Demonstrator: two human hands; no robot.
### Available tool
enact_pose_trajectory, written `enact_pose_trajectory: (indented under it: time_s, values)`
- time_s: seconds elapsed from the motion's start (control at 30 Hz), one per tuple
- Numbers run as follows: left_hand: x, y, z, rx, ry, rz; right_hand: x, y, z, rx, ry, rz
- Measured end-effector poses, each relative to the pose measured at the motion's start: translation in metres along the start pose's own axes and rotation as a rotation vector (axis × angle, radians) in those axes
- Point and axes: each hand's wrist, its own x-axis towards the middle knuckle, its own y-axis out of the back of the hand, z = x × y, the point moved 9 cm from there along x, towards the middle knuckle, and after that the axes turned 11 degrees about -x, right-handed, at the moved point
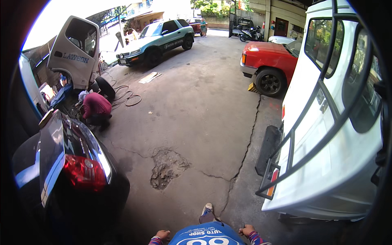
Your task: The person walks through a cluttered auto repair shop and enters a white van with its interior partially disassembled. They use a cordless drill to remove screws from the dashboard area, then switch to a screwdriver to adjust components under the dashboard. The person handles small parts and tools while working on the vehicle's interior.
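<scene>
Low in the head view, my left hand (pixel 163 234) hangs beside the blue shirt (pixel 206 234) I wear, its fingers curled in. On the other side my right hand (pixel 246 230) is likewise loosely closed. Nothing shows in either hand, and neither touches any vehicle. A striped sleeve covers each wrist. One sneaker (pixel 207 209) stands forward on the concrete floor (pixel 196 122). Nearest to my right hand is a white van-like vehicle (pixel 326 163) with black tube bars. To my left is a dark car (pixel 53 163) with a red tail light.
A broken pit (pixel 166 167) and a long crack (pixel 247 147) mark the concrete ahead. At left a person in a maroon top (pixel 97 107) crouches by a white truck cab (pixel 77 55), near a coiled hose (pixel 132 99). A two-tone SUV (pixel 163 38) and a red car (pixel 271 61) stand farther off.
</scene>
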Motion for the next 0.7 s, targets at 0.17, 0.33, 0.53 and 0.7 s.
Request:
enact_pose_trajectory:
  time_s: [0.17,0.33,0.53,0.7]
  values:
    - [0.034,-0.042,0.111,0.287,0.163,-0.062,0.112,0.093,-0.259,-0.325,0.363,0.201]
    - [0.099,-0.082,0.257,0.369,0.218,-0.070,0.199,0.195,-0.467,0.007,0.495,0.145]
    - [0.219,-0.138,0.485,0.503,0.202,-0.095,0.326,0.289,-0.520,-0.049,0.245,0.167]
    - [0.288,-0.226,0.736,0.667,0.089,-0.124,0.366,0.350,-0.452,0.156,-0.031,0.177]
